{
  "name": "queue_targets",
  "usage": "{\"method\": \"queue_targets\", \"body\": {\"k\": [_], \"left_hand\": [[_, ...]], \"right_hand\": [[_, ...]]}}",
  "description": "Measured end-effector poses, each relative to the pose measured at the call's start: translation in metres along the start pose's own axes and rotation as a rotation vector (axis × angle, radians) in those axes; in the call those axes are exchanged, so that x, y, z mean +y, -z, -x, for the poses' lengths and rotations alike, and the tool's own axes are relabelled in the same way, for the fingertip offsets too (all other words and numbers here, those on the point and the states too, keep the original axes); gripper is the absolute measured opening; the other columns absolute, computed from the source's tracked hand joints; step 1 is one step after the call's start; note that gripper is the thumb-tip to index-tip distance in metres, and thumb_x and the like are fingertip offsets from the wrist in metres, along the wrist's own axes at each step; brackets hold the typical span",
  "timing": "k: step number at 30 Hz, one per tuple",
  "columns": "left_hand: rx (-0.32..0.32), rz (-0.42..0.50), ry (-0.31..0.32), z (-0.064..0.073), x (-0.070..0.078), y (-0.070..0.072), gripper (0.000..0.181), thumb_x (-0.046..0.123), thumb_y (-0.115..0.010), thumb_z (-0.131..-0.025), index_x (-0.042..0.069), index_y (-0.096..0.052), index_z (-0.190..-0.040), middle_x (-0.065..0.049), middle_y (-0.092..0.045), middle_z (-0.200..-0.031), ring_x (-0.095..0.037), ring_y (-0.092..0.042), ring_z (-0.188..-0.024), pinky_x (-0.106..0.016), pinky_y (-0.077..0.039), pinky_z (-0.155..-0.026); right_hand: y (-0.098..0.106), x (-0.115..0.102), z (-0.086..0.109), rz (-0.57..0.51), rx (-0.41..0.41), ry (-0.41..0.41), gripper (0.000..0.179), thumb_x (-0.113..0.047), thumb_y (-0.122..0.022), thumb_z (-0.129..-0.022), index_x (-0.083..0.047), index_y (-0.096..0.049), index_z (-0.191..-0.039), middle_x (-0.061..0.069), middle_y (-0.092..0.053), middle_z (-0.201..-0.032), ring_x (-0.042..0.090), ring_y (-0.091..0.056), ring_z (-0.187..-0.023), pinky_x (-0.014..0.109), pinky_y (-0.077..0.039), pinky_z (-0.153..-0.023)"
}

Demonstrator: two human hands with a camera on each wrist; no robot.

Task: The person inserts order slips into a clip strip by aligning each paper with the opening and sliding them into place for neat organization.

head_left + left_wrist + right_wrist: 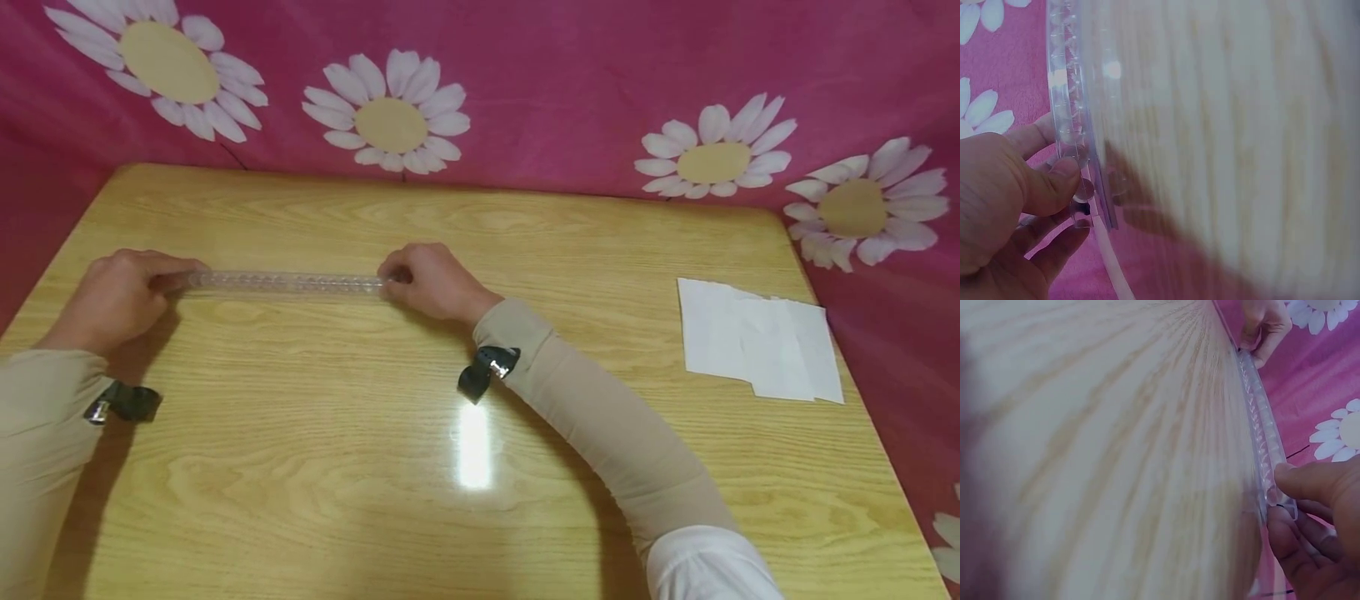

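A long, clear plastic strip (288, 283) with rows of round bumps stretches between my two hands over the far left part of the table. My left hand (123, 292) pinches its left end; in the left wrist view the thumb (1060, 181) presses the near face while other fingers lie behind and below. At the other end, my right hand (435, 279) grips between thumb and fingertips. The right wrist view shows the strip (1261, 425) running away along the table's edge towards the left hand.
Overlapping white paper sheets (761, 337) lie at the right side of the wooden table (337, 467). A pink cloth (540, 100) with white daisies hangs behind the table's back edge. Dark straps (487, 371) are on both wrists.
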State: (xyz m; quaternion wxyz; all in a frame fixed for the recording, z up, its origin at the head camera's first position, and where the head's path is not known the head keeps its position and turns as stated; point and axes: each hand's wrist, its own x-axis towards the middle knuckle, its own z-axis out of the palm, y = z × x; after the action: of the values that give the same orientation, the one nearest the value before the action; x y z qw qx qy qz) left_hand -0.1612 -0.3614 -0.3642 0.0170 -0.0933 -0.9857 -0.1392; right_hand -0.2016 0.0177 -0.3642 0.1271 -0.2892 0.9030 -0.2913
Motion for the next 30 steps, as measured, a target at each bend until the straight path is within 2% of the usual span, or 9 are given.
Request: {"method": "queue_targets", "body": {"k": [8,15,21,30], "left_hand": [[0.049,-0.02,-0.102,-0.004,0.008,-0.004,0.045,-0.013,-0.055,-0.08,0.0,-0.075,-0.118,-0.033,-0.072,-0.111,-0.053,-0.067,-0.101,-0.064,-0.05,-0.084],[0.062,-0.01,-0.138,-0.009,0.018,-0.006,0.053,-0.014,-0.051,-0.073,0.001,-0.075,-0.118,-0.031,-0.073,-0.109,-0.052,-0.068,-0.099,-0.063,-0.05,-0.083],[0.047,0.009,-0.139,-0.012,0.028,-0.007,0.056,-0.014,-0.048,-0.073,0.002,-0.075,-0.119,-0.031,-0.074,-0.11,-0.05,-0.068,-0.102,-0.062,-0.051,-0.087],[0.026,0.017,-0.162,-0.019,0.044,-0.011,0.059,-0.015,-0.048,-0.071,0.002,-0.075,-0.12,-0.03,-0.074,-0.108,-0.049,-0.068,-0.099,-0.061,-0.05,-0.085]], "right_hand": [[0.004,0.005,0.009,0.027,0.001,0.009,0.028,-0.023,-0.067,-0.101,-0.009,-0.074,-0.124,0.006,-0.076,-0.119,0.016,-0.067,-0.111,0.03,-0.053,-0.102],[0.007,0.011,0.017,0.032,0.01,-0.014,0.03,-0.024,-0.067,-0.101,-0.009,-0.073,-0.126,0.007,-0.076,-0.121,0.017,-0.068,-0.111,0.031,-0.054,-0.102],[0.011,0.017,0.023,0.044,0.027,-0.018,0.029,-0.023,-0.067,-0.101,-0.009,-0.073,-0.126,0.007,-0.075,-0.121,0.018,-0.068,-0.112,0.031,-0.054,-0.102],[0.019,0.029,0.036,0.035,0.067,-0.026,0.025,-0.021,-0.067,-0.1,-0.008,-0.076,-0.12,0.007,-0.076,-0.115,0.018,-0.067,-0.106,0.032,-0.054,-0.098]]}}
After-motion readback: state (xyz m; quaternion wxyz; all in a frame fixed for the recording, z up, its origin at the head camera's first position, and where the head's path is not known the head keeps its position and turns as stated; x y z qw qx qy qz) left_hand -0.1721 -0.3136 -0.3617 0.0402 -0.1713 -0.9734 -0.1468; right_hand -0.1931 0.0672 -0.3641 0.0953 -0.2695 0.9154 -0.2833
